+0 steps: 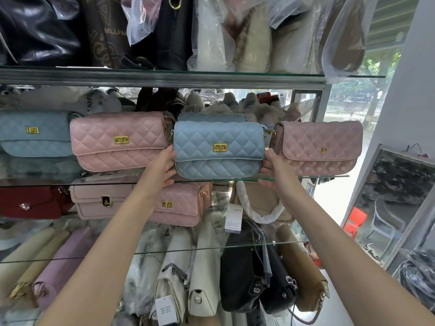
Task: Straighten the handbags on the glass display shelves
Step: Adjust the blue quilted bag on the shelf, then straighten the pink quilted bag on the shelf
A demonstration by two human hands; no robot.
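A light blue quilted handbag (219,149) with a gold clasp stands upright on the middle glass shelf (306,177). My left hand (166,167) presses against its left end and my right hand (270,168) holds its right end. A pink quilted handbag (120,142) stands to its left, touching it, and a dusty pink quilted handbag (317,147) to its right. Another blue bag (211,116) stands right behind it, mostly hidden. At the far left is a second blue quilted bag (35,134).
The shelf below holds a dark red bag (30,203), a beige flap bag (101,201), a pink quilted bag (179,205) and a tan bag with a wrapped handle (261,205). Plastic-wrapped bags fill the top shelf (164,76). More bags lie on the lowest shelf. A wall is on the right.
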